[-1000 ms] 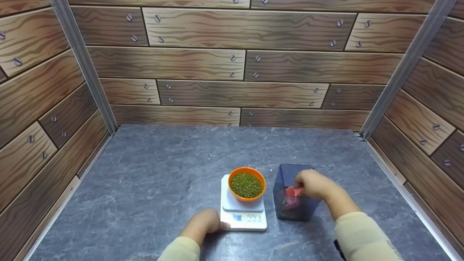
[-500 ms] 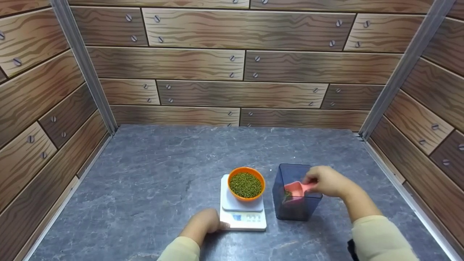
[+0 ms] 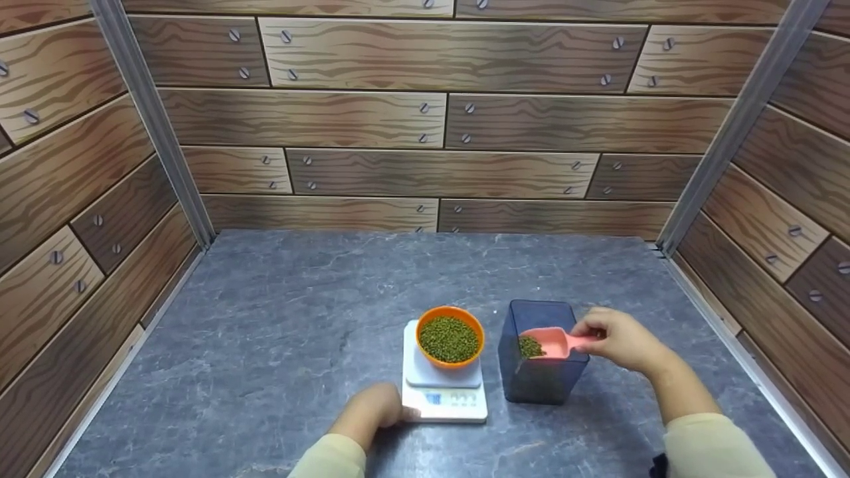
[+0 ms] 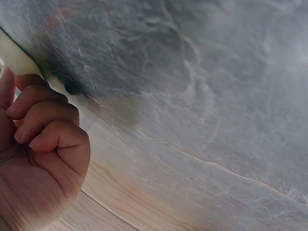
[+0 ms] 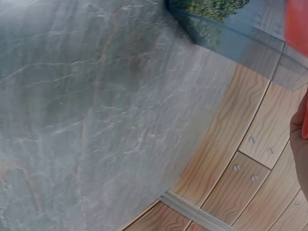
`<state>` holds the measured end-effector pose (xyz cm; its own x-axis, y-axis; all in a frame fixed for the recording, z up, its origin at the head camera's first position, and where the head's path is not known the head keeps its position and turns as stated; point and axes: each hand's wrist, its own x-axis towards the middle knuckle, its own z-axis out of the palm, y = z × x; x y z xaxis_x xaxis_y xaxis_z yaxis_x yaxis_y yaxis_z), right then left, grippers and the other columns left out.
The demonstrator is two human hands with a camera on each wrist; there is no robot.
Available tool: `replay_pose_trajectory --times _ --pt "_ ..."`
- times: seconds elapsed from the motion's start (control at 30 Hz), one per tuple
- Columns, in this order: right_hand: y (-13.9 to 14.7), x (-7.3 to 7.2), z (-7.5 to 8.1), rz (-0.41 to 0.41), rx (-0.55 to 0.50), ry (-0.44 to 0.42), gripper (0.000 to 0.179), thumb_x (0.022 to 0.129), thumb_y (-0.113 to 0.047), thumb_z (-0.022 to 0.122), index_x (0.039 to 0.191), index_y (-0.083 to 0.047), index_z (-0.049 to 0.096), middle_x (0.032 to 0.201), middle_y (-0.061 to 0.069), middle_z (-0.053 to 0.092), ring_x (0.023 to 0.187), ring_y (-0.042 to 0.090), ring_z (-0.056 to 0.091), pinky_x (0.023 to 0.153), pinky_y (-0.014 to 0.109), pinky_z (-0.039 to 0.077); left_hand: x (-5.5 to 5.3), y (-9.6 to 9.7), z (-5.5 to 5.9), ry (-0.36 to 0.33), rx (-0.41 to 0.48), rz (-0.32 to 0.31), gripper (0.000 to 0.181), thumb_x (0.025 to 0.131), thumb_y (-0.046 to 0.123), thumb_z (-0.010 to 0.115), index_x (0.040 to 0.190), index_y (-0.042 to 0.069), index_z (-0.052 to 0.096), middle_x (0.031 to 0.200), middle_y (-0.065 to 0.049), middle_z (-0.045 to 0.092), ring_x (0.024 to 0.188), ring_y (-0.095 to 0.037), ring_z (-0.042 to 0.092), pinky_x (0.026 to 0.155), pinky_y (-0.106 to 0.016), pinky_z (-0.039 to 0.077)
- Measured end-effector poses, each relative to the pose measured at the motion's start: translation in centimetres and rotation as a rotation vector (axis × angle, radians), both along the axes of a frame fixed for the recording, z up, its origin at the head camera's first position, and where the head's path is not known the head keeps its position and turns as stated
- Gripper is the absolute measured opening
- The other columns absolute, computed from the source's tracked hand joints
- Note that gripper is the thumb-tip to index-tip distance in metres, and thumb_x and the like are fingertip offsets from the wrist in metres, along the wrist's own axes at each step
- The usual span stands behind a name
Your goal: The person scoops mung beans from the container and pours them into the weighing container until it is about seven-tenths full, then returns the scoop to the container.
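Observation:
My right hand (image 3: 623, 340) grips the handle of a pink scoop (image 3: 552, 342), its bowl level at the mouth of a dark see-through bin (image 3: 539, 382). Small green beans (image 3: 530, 346) lie at the scoop's front end. In the right wrist view only a sliver of the hand (image 5: 301, 144) shows, and more green beans (image 5: 211, 8) show through the bin. My left hand (image 3: 374, 405) holds the front left corner of a white kitchen scale (image 3: 446, 415), thumb on top and other fingers curled. An orange bowl (image 3: 479, 345) of green beans rests on the scale.
The bin stands just right of the scale, with a narrow gap between. All this is on a grey marbled tabletop (image 3: 299, 312). Wood-patterned walls (image 3: 425, 119) enclose the back and both sides.
The scoop has come up from inside the bin to its mouth, now level with beans in it. My right hand has shifted right. The left hand and scale stay put.

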<state>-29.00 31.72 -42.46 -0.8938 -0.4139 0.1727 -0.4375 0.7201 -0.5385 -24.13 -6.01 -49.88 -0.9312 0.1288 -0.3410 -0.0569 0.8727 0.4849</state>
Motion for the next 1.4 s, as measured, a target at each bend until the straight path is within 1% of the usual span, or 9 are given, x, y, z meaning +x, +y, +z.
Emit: replay_pose_trajectory --times 0.2,0.5,0.67,0.8,0.9,1.1,1.17,1.27,1.4 --pt "0.4 0.2 -0.4 -0.060 -0.080 -0.055 0.013 0.075 -0.023 0.074 0.081 -0.014 0.066 0.082 0.000 0.056 0.071 0.010 0.048 0.061 0.024 0.044 -0.1 -0.1 0.0 -0.004 0.010 0.006 0.040 0.075 0.040 0.071 0.067 0.004 0.057 0.067 -0.010 0.052 0.067 -0.025 0.049 0.075 -0.044 0.045" --pt "1.2 0.7 -0.7 -0.088 -0.193 -0.099 0.020 0.076 -0.024 0.073 0.084 -0.008 0.065 0.085 0.007 0.057 0.074 0.011 0.052 0.063 0.024 0.047 -0.1 -0.1 -0.1 0.004 -0.002 -0.013 0.040 0.076 0.039 0.070 0.066 0.003 0.057 0.066 -0.010 0.051 0.064 -0.024 0.046 0.074 -0.043 0.045" --pt "1.7 0.9 -1.0 -0.104 -0.268 -0.117 0.019 0.076 -0.021 0.073 0.085 -0.007 0.065 0.086 0.009 0.057 0.074 0.012 0.053 0.062 0.025 0.048 -0.2 -0.1 -0.1 -0.005 -0.006 0.000 0.040 0.076 0.040 0.070 0.066 0.003 0.056 0.067 -0.011 0.052 0.066 -0.025 0.049 0.076 -0.044 0.045" --pt "2.0 1.1 -1.6 -0.093 -0.341 -0.123 0.019 0.077 -0.015 0.072 0.088 -0.003 0.064 0.085 0.009 0.058 0.072 0.010 0.054 0.061 0.025 0.048 -0.2 -0.1 -0.1 -0.008 0.000 0.007 0.040 0.076 0.039 0.071 0.067 0.003 0.056 0.067 -0.011 0.053 0.067 -0.025 0.049 0.076 -0.044 0.045" --pt "2.3 1.3 -1.8 -0.099 -0.377 -0.126 0.019 0.077 -0.011 0.072 0.090 0.000 0.063 0.085 0.010 0.058 0.071 0.010 0.053 0.060 0.025 0.047 -0.1 0.0 -0.1 -0.012 -0.004 0.011 0.040 0.076 0.039 0.070 0.066 0.004 0.056 0.066 -0.010 0.052 0.066 -0.025 0.048 0.075 -0.044 0.045" --pt "2.3 1.5 -1.2 -0.111 -0.392 -0.143 0.021 0.077 -0.010 0.071 0.092 0.002 0.062 0.086 0.011 0.058 0.072 0.010 0.054 0.061 0.026 0.048 -0.1 0.0 0.0 -0.017 -0.006 0.015 0.040 0.076 0.039 0.070 0.065 0.004 0.054 0.065 -0.010 0.051 0.065 -0.025 0.048 0.073 -0.043 0.045" --pt "2.2 1.3 -0.9 -0.099 -0.379 -0.124 0.020 0.078 -0.010 0.071 0.092 0.001 0.062 0.086 0.011 0.058 0.072 0.009 0.053 0.061 0.026 0.049 -0.1 0.0 0.0 -0.013 -0.009 0.010 0.040 0.076 0.039 0.070 0.064 0.004 0.054 0.065 -0.009 0.051 0.064 -0.025 0.048 0.072 -0.043 0.045" --pt "1.8 1.0 -0.4 -0.077 -0.351 -0.072 0.017 0.078 -0.009 0.071 0.091 -0.001 0.064 0.086 0.010 0.057 0.072 0.009 0.053 0.061 0.023 0.048 -0.1 0.0 0.0 -0.009 -0.013 0.006 0.040 0.076 0.039 0.070 0.063 0.005 0.054 0.064 -0.009 0.051 0.063 -0.024 0.047 0.070 -0.042 0.045" --pt "0.4 0.7 0.3 -0.050 -0.318 -0.033 0.015 0.077 -0.012 0.072 0.089 -0.005 0.066 0.086 0.009 0.057 0.074 0.008 0.053 0.063 0.022 0.047 -0.1 0.0 -0.1 -0.009 -0.019 0.007 0.040 0.076 0.040 0.070 0.063 0.006 0.055 0.063 -0.008 0.051 0.063 -0.024 0.047 0.071 -0.041 0.045"
